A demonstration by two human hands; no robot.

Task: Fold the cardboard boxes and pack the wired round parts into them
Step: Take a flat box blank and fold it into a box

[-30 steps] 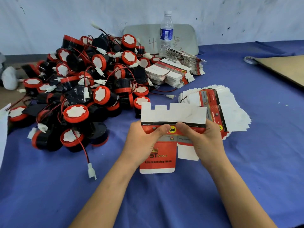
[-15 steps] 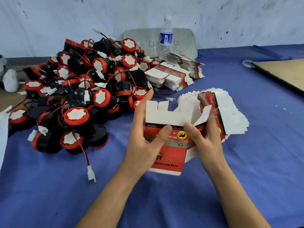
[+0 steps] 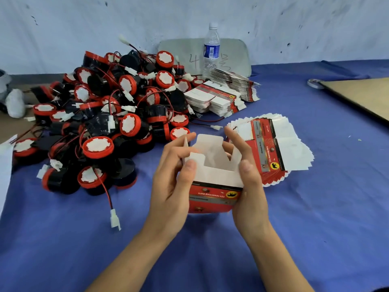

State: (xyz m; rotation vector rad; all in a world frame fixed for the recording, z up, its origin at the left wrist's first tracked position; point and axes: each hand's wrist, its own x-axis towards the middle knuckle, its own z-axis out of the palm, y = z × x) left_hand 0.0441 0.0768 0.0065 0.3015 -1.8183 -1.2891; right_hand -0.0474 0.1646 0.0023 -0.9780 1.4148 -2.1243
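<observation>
A red and white cardboard box [image 3: 214, 178] is opened into a square tube, its white flaps standing up toward me. My left hand [image 3: 170, 184] grips its left side with the thumb on a near flap. On the right side my right hand [image 3: 250, 186] grips the box, fingers reaching over the far flap. A big heap of black and red wired round parts [image 3: 109, 114] lies on the left. One part's red wire ends in a white plug [image 3: 115, 221] near my left forearm.
A fanned pile of flat boxes [image 3: 280, 144] lies just right of my hands; further stacks [image 3: 219, 98] sit behind. A water bottle [image 3: 211, 47] stands by the wall before a grey board [image 3: 233, 53]. A brown board [image 3: 362, 95] lies far right on the blue cloth [image 3: 315, 218].
The flat box blank has been lifted and opened from a flat sheet into a square tube. Both hands moved from its lower middle to its sides.
</observation>
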